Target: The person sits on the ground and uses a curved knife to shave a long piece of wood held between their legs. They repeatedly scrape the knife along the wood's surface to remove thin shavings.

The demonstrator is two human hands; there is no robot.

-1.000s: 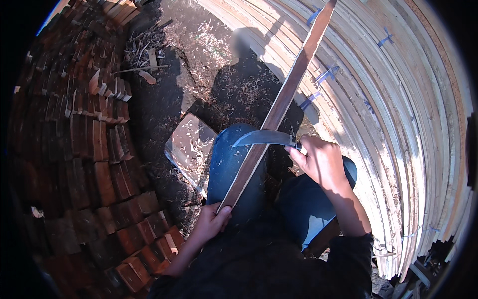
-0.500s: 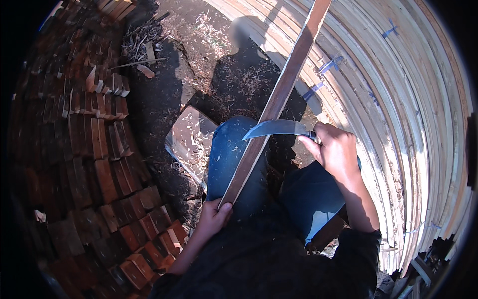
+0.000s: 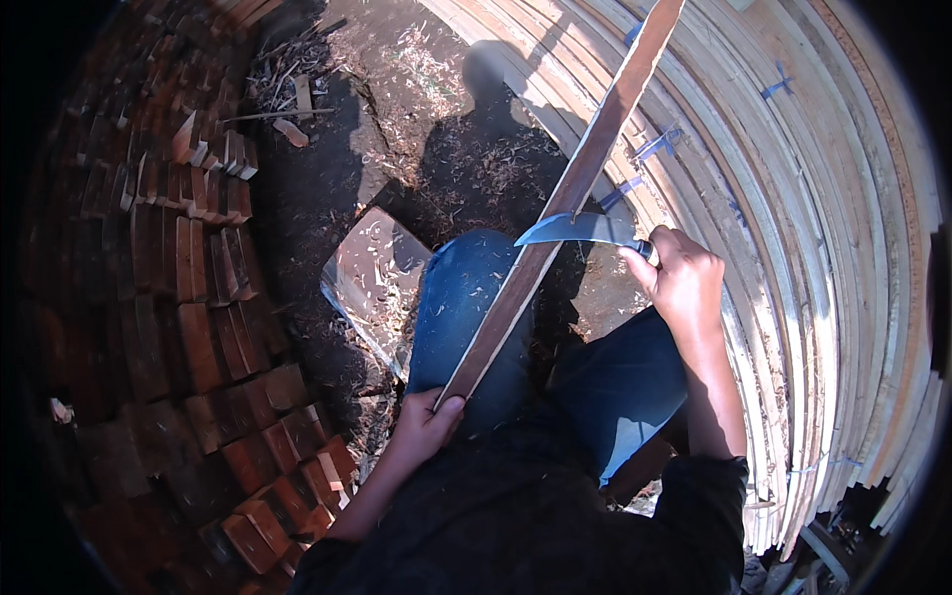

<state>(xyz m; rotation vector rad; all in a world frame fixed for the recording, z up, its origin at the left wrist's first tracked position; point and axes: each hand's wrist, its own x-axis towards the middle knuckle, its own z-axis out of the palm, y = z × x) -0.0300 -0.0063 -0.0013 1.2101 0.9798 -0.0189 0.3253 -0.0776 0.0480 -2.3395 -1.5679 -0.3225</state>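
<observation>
A long, narrow wooden strip (image 3: 516, 285), brown-faced with pale edges, slants from my lap up to the far right. My left hand (image 3: 429, 423) is closed around its near end, thumb on top. In my right hand (image 3: 684, 278) is the dark handle of a knife with a curved, sickle-like blade (image 3: 580, 229). The blade lies across the strip near its middle, tip pointing left; a small curl of wood shows at its upper edge. The strip passes over my jeans-clad left knee (image 3: 461, 288).
Stacked reddish-brown wood blocks (image 3: 203, 347) rise along the left. Long pale wooden strips (image 3: 783, 248), some tied with blue bands, lie piled on the right. A flat board (image 3: 372, 263) strewn with shavings rests beside my left knee. Shavings and a heap of scraps (image 3: 288, 79) cover the ground ahead.
My right hand and the knife have moved slightly right and farther up along the strip. The strip's far end has shifted right. My left hand keeps its grip.
</observation>
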